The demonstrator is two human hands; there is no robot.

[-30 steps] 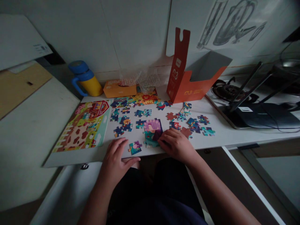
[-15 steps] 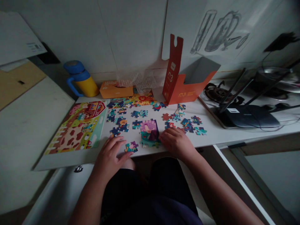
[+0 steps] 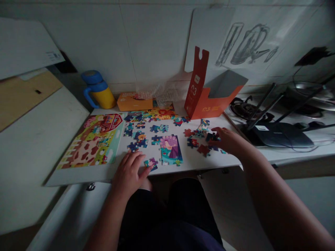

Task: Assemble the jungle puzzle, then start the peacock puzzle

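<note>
Loose colourful puzzle pieces lie scattered on a white tabletop. A small joined block with a purple and teal picture sits near the front edge. My left hand rests flat on the table edge, fingers apart, its tips beside a single loose piece. My right hand reaches to the right cluster of pieces, its fingers curled over a dark blue piece. Whether that piece is gripped is unclear.
A finished farm puzzle board lies at the left. A blue and yellow bottle, an orange box, crumpled plastic wrap and an open orange carton stand at the back. A black router with cables sits at the right.
My right hand has left the joined block and moved right to the cluster of loose pieces. The left hand stays at the table edge. The camera view has shifted slightly.
</note>
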